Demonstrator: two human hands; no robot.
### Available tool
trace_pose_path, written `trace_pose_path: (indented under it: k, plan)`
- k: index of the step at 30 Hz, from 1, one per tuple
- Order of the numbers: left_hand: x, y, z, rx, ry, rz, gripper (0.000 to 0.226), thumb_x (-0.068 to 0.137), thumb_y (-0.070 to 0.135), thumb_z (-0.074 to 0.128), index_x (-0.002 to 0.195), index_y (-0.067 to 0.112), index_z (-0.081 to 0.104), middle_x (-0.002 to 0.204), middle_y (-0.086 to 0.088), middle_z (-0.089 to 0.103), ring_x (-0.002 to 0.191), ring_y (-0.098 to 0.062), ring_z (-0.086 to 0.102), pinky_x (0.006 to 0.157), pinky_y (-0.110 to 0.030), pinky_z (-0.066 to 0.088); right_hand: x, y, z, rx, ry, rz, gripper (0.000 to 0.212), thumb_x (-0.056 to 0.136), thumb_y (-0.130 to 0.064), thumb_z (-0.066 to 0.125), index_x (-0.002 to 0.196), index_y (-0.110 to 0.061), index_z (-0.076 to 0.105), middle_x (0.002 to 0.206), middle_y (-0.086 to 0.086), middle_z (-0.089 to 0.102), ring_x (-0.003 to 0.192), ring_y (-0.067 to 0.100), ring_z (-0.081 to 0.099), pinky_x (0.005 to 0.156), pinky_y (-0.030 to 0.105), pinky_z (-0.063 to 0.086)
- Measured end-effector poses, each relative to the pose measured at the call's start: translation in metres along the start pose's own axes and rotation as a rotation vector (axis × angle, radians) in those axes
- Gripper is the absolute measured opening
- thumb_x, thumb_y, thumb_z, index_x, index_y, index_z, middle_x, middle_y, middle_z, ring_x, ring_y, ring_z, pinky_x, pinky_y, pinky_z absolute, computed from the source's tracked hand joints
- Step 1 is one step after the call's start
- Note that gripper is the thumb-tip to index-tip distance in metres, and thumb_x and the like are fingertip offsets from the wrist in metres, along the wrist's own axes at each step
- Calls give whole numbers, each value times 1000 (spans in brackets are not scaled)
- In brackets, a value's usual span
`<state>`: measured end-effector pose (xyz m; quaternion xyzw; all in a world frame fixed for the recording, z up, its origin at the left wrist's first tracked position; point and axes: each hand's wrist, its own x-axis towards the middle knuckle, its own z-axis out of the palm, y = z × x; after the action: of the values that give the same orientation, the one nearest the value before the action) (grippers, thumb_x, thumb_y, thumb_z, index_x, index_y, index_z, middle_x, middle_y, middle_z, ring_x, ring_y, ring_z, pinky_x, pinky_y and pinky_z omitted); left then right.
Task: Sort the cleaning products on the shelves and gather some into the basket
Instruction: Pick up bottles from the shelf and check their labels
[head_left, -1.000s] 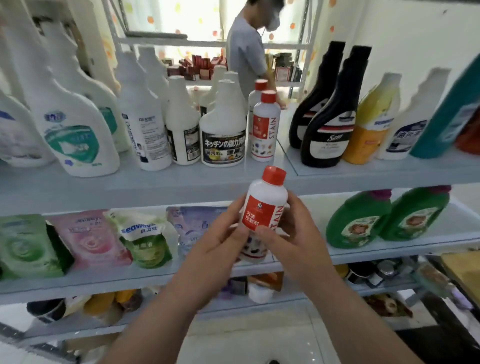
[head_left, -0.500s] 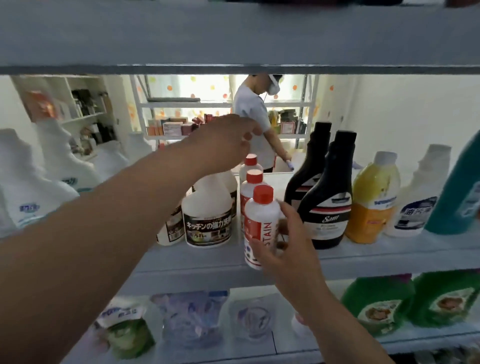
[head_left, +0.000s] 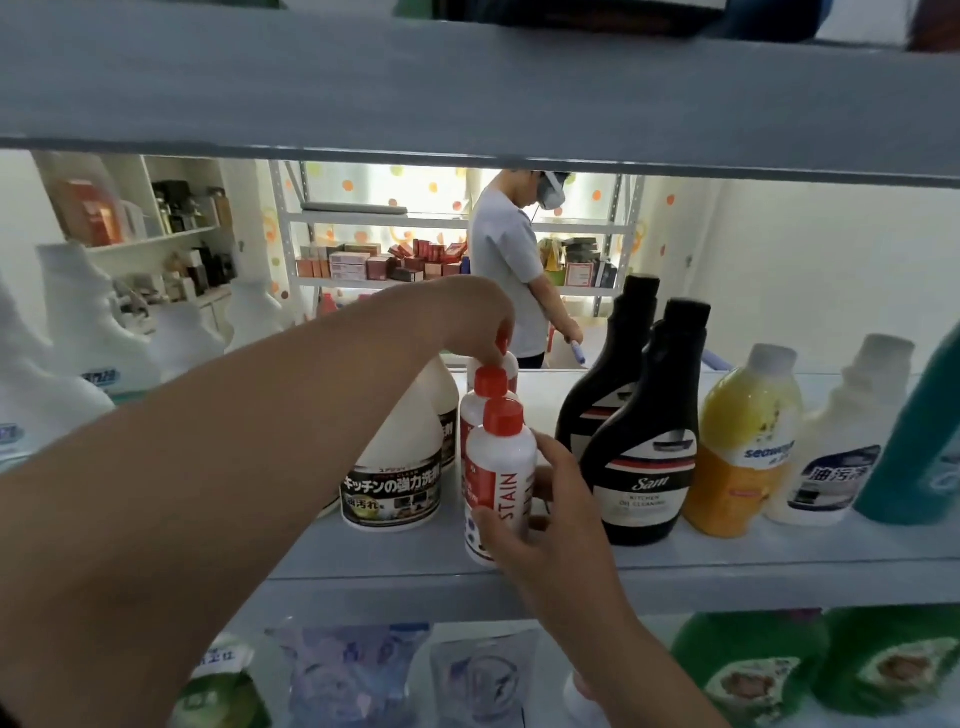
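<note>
Three small white stain remover bottles with red caps stand in a row on the grey shelf (head_left: 727, 566). My right hand (head_left: 545, 514) wraps around the front stain bottle (head_left: 501, 467), which stands near the shelf's front edge. My left hand (head_left: 467, 317) reaches over from the left, its fingertips pinching the red cap of the rearmost stain bottle (head_left: 506, 364). The middle stain bottle (head_left: 485, 389) stands between them, untouched. No basket is in view.
A large white bottle with a Japanese label (head_left: 392, 483) stands left of the row. Two black Sam bottles (head_left: 644, 441), a yellow bottle (head_left: 743, 441) and more stand right. Refill pouches and green bottles (head_left: 753, 670) fill the shelf below. A person (head_left: 511, 270) stands behind.
My right hand carried the stain bottle up from chest height and set it on the shelf in front of the other two. My left hand let go and came down onto the rearmost cap.
</note>
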<state>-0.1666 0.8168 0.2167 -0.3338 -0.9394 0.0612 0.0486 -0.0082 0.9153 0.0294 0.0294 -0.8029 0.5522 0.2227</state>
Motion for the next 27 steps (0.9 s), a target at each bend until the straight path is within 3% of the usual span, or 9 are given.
trace_pose_path:
  k: [4,7,10,13,16,20,23,25,27]
  plan:
    - [-16,-6,0,-54,250,-86,32,94,33,70,123,20,65,110,-1,66,96,-17,59,83,-28,48,-1,5,2,-13,11,-25,76,66,-70,70,135,-61,38,126,-24,57,113,-8,59,78,11,55]
    - [-45,-7,4,-66,523,-132,33,92,35,71,119,19,64,110,-3,64,90,-18,57,79,-32,49,0,7,4,-13,20,-31,78,72,-59,75,141,-47,41,126,-19,58,112,-8,59,78,10,55]
    - [-85,-2,19,-174,801,-110,31,90,30,72,116,14,63,111,-7,62,89,-25,61,74,-34,48,1,8,6,-10,34,-27,75,74,-55,77,140,-47,42,126,-18,58,111,-10,59,77,9,54]
    - [-126,8,32,-259,953,-89,35,89,20,76,119,8,63,117,-12,61,95,-33,63,72,-34,48,0,8,7,-9,54,-34,71,77,-51,78,139,-48,43,126,-18,58,111,-8,60,78,11,55]
    - [-162,16,39,-321,1047,-101,38,86,17,80,119,8,63,117,-11,61,97,-24,59,72,-23,47,-2,6,8,-32,64,-34,68,82,-39,81,136,-52,41,124,-21,58,111,-15,57,75,6,52]
    - [-208,19,43,-471,1157,-111,40,86,23,77,120,13,60,112,6,45,99,-3,47,82,-11,45,0,2,12,-96,79,-16,70,82,-45,80,137,-53,37,123,-27,57,111,-15,56,79,10,51]
    - [-239,14,46,-625,1185,-120,38,85,20,75,120,24,59,114,9,45,102,7,54,79,-1,45,4,-2,16,-153,96,7,77,81,-52,77,143,-43,33,125,-16,59,106,-5,61,86,22,54]
    - [-252,9,52,-713,1125,-156,36,87,23,71,117,38,57,110,14,46,104,-1,57,79,0,44,7,-5,20,-205,114,5,81,80,-58,75,145,-37,31,128,-8,60,109,7,63,86,31,56]
    - [-258,3,62,-706,1047,-211,32,92,21,70,118,38,59,109,11,47,97,-3,55,79,2,40,13,-7,24,-253,128,4,80,83,-54,75,146,-31,31,131,-1,62,113,17,65,88,39,58]
